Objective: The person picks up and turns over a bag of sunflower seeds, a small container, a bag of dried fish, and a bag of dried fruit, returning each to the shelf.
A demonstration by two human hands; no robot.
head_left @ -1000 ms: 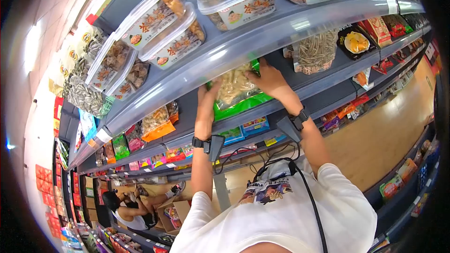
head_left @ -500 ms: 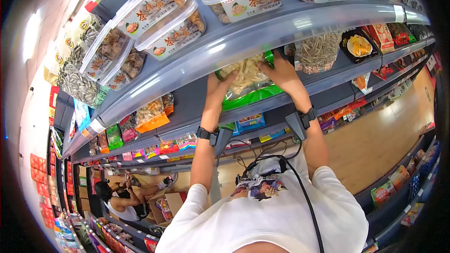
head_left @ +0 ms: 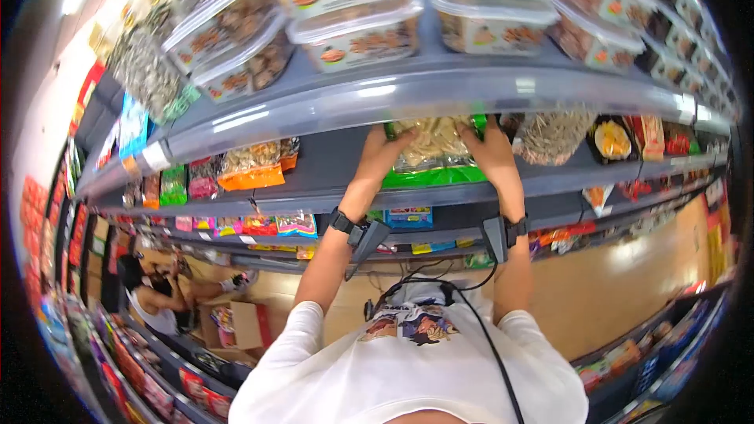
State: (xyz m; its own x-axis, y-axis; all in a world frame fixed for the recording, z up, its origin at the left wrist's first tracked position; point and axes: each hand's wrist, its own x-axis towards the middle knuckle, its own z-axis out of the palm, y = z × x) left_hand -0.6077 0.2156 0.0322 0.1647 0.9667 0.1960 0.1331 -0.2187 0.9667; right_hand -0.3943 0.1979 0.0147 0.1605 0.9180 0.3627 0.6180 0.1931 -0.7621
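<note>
A clear-and-green snack bag (head_left: 434,176) with pale, chunky pieces inside sits on the middle shelf, under the overhanging shelf edge. Its left side is gripped by my left hand (head_left: 385,154), the thumb lying across the front. My right hand (head_left: 488,152) holds the other side the same way, thumb on the clear window. The fingers behind the bag are hidden. Just right of my right hand stands a bag of striped sunflower seeds (head_left: 553,138). Further left on this shelf lies an orange-bottomed snack bag (head_left: 251,165).
Above my hands a shelf with a clear plastic edge strip (head_left: 377,98) carries lidded plastic tubs (head_left: 357,41). Packets fill the lower shelves. At lower left a person (head_left: 161,298) sits on the floor near an open cardboard box (head_left: 236,326).
The view has turned and levelled, so the shelves appear straighter and the hands slightly lower. Both hands stay on the green snack bag, which has hardly shifted on the shelf.
</note>
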